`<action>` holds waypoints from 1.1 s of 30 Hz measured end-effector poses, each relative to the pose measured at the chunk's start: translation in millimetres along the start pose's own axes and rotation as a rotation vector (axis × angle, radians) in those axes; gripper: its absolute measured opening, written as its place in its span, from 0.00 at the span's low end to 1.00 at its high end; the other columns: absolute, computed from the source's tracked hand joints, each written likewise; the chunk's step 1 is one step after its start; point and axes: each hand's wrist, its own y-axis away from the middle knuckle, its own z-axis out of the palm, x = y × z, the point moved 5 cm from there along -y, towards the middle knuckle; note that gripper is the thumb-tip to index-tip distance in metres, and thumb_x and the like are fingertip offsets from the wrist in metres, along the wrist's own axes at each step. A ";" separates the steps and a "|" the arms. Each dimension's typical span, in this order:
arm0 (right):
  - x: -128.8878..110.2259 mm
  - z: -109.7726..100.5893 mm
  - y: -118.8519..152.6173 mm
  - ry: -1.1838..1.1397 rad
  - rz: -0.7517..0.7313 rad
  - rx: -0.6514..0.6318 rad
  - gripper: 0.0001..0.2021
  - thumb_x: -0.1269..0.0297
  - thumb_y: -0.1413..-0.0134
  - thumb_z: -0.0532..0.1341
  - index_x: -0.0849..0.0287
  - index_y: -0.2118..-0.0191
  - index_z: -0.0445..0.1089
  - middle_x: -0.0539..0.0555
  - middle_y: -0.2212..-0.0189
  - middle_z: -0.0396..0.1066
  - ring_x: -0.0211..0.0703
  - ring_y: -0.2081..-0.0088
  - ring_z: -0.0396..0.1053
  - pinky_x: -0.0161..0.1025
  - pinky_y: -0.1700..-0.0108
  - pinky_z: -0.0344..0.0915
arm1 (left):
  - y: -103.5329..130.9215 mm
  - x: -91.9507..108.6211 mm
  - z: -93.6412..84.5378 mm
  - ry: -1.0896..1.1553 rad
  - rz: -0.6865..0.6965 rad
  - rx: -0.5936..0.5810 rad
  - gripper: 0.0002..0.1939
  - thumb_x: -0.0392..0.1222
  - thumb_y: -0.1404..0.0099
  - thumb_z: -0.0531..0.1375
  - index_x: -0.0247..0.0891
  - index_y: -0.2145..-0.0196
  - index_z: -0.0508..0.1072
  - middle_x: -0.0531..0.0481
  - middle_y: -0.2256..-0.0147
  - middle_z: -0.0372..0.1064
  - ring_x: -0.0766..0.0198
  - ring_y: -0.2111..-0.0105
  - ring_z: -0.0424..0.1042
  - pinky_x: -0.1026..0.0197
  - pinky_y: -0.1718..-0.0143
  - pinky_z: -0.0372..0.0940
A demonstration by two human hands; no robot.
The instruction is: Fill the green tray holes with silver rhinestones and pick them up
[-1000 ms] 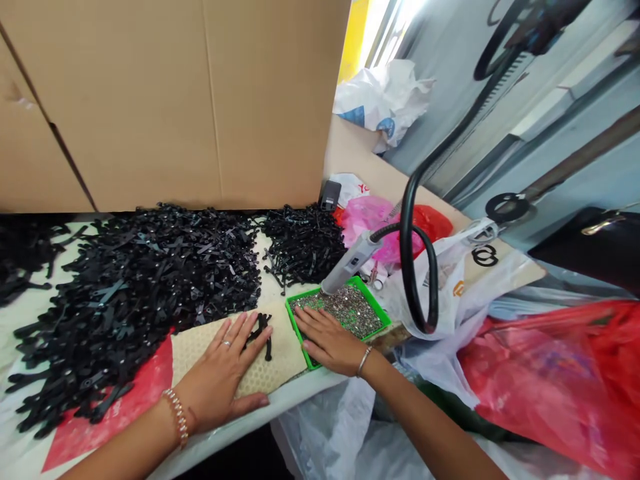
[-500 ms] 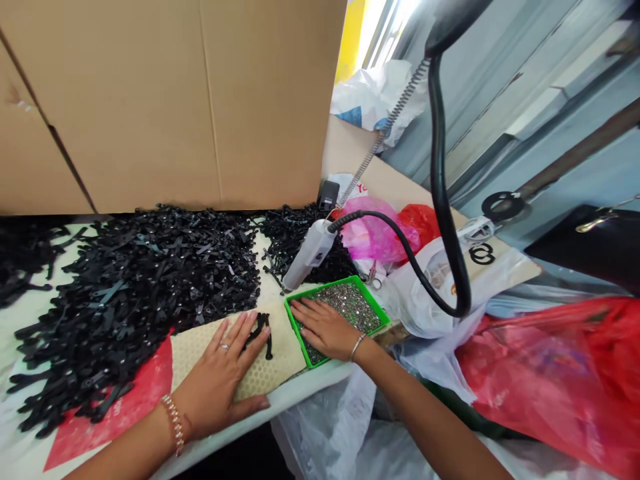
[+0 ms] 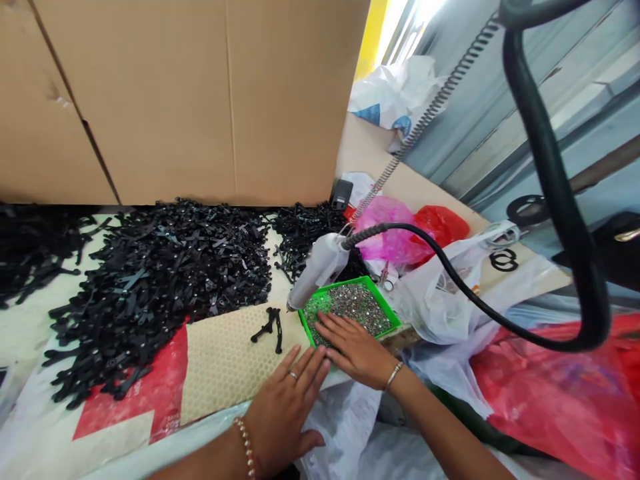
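Note:
My right hand (image 3: 353, 347) rests with fingers stretched out over the near left part of a green tray (image 3: 396, 325) of small metal screws or similar bits (image 3: 357, 303). Beside it, my left hand (image 3: 295, 400) lies flat with fingers extended, its fingertips close to the tray's near left corner and to my right hand. Neither hand shows anything held. Two small black plastic parts (image 3: 270, 327) lie on a cream dimpled mat (image 3: 220, 360), left of the tray. A grey electric screwdriver (image 3: 317, 270) hangs tilted from a coiled spring, its tip just above the tray's left corner.
Heaps of black parts (image 3: 175, 267) cover the table behind and left of the mat. Cardboard (image 3: 180, 100) stands upright at the back. A thick black cable (image 3: 550, 167) loops on the right, above plastic bags (image 3: 555, 393). A pink bag (image 3: 385, 223) sits behind the tray.
My left hand has left the black parts on the mat and moved right to the tray corner. My right hand has drawn back slightly toward me. The camera view has shifted.

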 end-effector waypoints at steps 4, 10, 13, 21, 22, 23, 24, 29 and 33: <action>33.5 -2.6 7.1 0.038 0.215 0.004 0.29 0.50 0.34 0.42 0.56 0.33 0.44 0.54 0.33 0.39 0.50 0.33 0.39 0.56 0.35 0.45 | 2.2 -5.1 6.9 -0.005 -0.024 -0.043 0.45 0.66 0.36 0.51 0.31 0.34 0.46 0.40 0.34 0.33 0.50 0.35 0.41 0.43 0.36 0.41; 3.0 -3.4 -6.0 0.029 0.041 0.005 0.25 0.57 0.33 0.42 0.54 0.34 0.48 0.54 0.35 0.49 0.48 0.34 0.45 0.53 0.34 0.43 | -0.2 0.2 11.4 -0.012 -0.042 -0.048 0.44 0.64 0.36 0.53 0.27 0.35 0.49 0.36 0.35 0.36 0.51 0.36 0.42 0.48 0.36 0.46; -0.4 -7.9 -16.7 0.035 0.049 0.019 0.25 0.57 0.34 0.46 0.59 0.35 0.52 0.58 0.39 0.57 0.50 0.37 0.52 0.51 0.36 0.47 | 0.3 2.9 14.7 -0.007 -0.060 -0.052 0.45 0.63 0.37 0.55 0.27 0.35 0.49 0.36 0.35 0.34 0.50 0.36 0.42 0.48 0.36 0.47; 7.1 0.3 -40.3 0.015 -0.138 0.101 0.27 0.59 0.34 0.45 0.58 0.32 0.41 0.55 0.33 0.40 0.45 0.33 0.40 0.48 0.35 0.45 | 2.9 5.1 20.5 0.023 -0.093 -0.028 0.43 0.61 0.35 0.53 0.29 0.34 0.45 0.39 0.34 0.31 0.49 0.35 0.39 0.44 0.37 0.48; 5.2 1.8 -43.3 0.005 -0.160 0.095 0.28 0.59 0.34 0.45 0.57 0.32 0.39 0.54 0.32 0.38 0.44 0.33 0.39 0.48 0.35 0.45 | 3.0 5.3 20.8 0.025 -0.095 -0.026 0.43 0.61 0.35 0.53 0.29 0.34 0.45 0.39 0.34 0.31 0.50 0.35 0.38 0.44 0.37 0.47; 5.2 2.2 -45.2 0.000 -0.161 0.088 0.28 0.59 0.34 0.45 0.56 0.32 0.38 0.53 0.32 0.38 0.44 0.33 0.38 0.49 0.35 0.46 | 3.1 5.4 21.0 0.026 -0.094 -0.028 0.43 0.61 0.35 0.53 0.29 0.34 0.44 0.39 0.34 0.31 0.50 0.35 0.38 0.44 0.37 0.47; 7.7 1.6 -45.6 -0.001 -0.142 0.081 0.28 0.57 0.34 0.45 0.54 0.32 0.38 0.52 0.32 0.38 0.45 0.33 0.39 0.49 0.35 0.46 | 3.2 5.4 21.1 0.026 -0.092 -0.030 0.43 0.60 0.35 0.53 0.29 0.34 0.44 0.39 0.34 0.31 0.50 0.35 0.38 0.44 0.37 0.47; 49.0 -7.0 -21.4 0.025 0.108 0.056 0.29 0.51 0.35 0.45 0.58 0.33 0.47 0.56 0.35 0.48 0.49 0.34 0.44 0.53 0.34 0.43 | 2.7 4.7 21.3 0.026 -0.086 -0.046 0.43 0.60 0.36 0.55 0.30 0.34 0.46 0.39 0.34 0.31 0.49 0.35 0.40 0.45 0.37 0.49; 62.6 -5.7 4.4 0.031 0.217 0.092 0.30 0.49 0.35 0.43 0.59 0.34 0.48 0.56 0.34 0.43 0.50 0.33 0.40 0.53 0.34 0.45 | 0.7 5.6 18.5 0.008 -0.080 -0.036 0.41 0.58 0.36 0.56 0.27 0.35 0.49 0.37 0.35 0.32 0.49 0.36 0.42 0.45 0.38 0.52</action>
